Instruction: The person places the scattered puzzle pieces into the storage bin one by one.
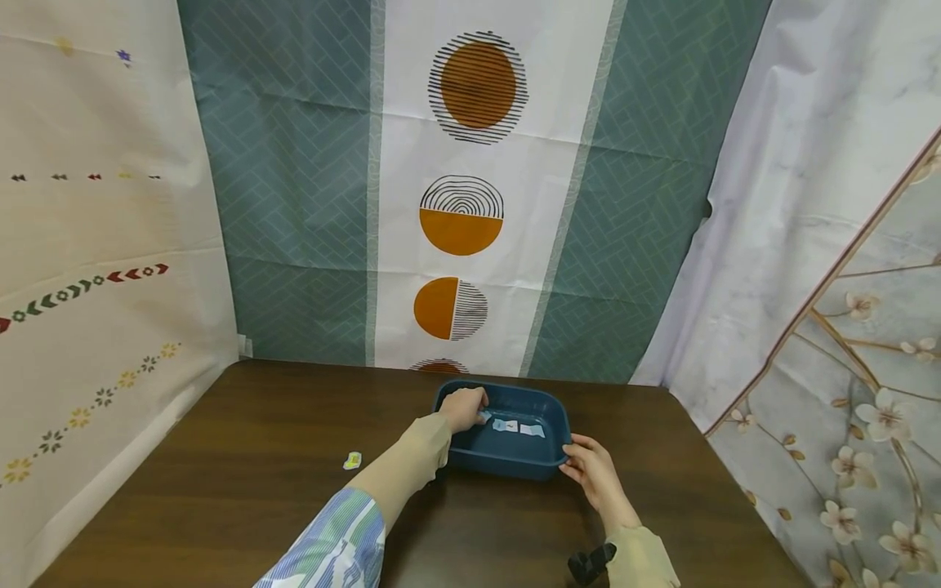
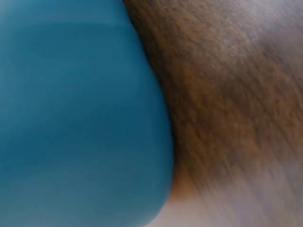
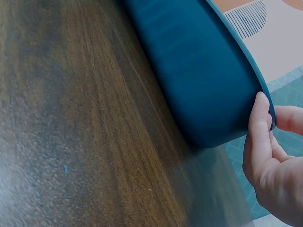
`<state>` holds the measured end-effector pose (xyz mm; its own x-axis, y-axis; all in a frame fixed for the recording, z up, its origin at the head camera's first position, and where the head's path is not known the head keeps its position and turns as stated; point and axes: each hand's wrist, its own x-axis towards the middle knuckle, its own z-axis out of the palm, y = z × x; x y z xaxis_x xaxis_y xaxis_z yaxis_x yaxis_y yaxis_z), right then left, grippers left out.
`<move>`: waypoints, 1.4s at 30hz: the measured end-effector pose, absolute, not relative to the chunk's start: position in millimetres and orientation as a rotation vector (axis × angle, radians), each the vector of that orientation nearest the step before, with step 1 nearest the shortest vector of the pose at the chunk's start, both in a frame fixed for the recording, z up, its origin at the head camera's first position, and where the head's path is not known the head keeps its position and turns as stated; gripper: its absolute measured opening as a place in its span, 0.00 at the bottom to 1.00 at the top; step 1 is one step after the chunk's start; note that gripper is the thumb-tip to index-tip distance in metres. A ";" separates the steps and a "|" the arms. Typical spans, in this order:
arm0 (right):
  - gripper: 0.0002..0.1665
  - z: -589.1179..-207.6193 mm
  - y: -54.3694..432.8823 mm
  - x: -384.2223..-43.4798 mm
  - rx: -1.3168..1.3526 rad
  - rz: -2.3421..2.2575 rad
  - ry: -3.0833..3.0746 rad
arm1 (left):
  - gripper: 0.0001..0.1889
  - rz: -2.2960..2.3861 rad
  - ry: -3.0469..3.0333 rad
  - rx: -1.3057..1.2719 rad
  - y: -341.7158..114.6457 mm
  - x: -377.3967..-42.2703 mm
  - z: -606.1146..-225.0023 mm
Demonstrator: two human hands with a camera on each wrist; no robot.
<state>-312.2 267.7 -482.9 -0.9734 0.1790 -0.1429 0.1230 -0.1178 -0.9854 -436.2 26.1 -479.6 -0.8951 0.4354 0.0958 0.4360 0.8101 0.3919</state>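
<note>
Head view only: your left hand [image 1: 463, 410] pinches blue-white packet [image 1: 486, 416] inside blue basin [image 1: 507, 467], two packets [image 1: 505, 425] rightward; your right hand [image 1: 594, 472] pinches rim [image 3: 247, 55].

- Not one word, brand or number is reading clearly in any view.
- Two pale blue and white pieces [image 1: 505, 425] in the blue bin [image 1: 507, 467] are carrying marks too small to make out.
- The yellow and white piece [image 1: 353, 461] on the table [image 1: 220, 498] is showing a marking, likewise illegible.
</note>
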 end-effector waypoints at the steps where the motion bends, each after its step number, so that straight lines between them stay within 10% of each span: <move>1: 0.27 -482.4 267.4 -312.0 -0.354 2.294 -2.060 | 0.14 -0.654 -2.989 -0.716 26.3 -436.9 -480.5; 42: 0.27 -482.1 268.4 -313.6 -0.359 2.273 -2.078 | 0.21 -0.578 -3.075 -0.727 29.4 -423.6 -464.7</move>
